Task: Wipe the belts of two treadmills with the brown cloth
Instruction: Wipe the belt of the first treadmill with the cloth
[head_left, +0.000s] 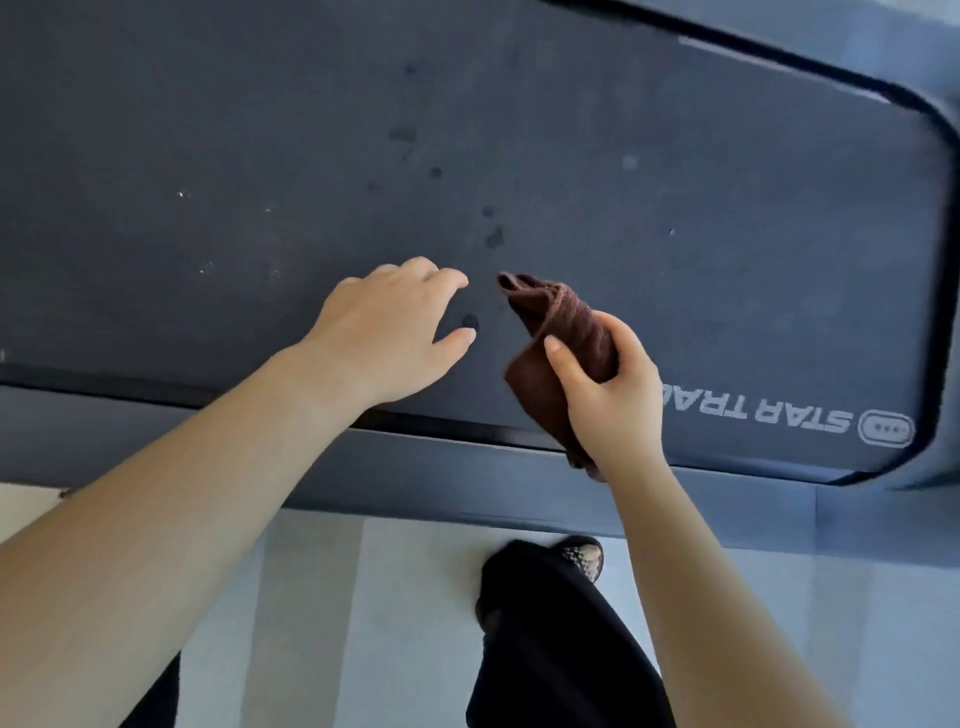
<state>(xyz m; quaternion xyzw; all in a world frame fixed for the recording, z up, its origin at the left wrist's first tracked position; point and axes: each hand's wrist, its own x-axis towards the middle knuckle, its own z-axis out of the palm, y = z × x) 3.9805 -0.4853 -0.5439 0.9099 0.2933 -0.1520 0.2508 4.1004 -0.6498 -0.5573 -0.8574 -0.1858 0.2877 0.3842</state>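
Gripping nothing, the left hand (395, 327) hangs over the near part of the belt (727, 218) with its fingers loosely spread and curled, thumb pointing right toward the cloth. Whether its fingertips touch the belt cannot be told from this angle. A dark spot (470, 321) sits on the belt in the gap between this thumb and the cloth, and more dark marks (493, 236) trail away up the middle of the belt beyond both hands.

Just to the right, the right hand (608, 384) is closed around the brown cloth (558, 332), which is bunched into a loose roll. Its long axis runs on a slant: the upper tip points up and left toward the left hand, and the lower end hangs down past the wrist over the near side rail (208, 431). The cloth looks lifted off the belt, not pressed flat.

The hand with the cloth is the nearer one to the spots; the closest spot lies a short way left of the cloth's tip, the others ahead of it. Wiping likely means lowering the cloth and sweeping left and forward. Farther right, white lettering (769, 410) marks the belt's rounded end. Only one treadmill shows.
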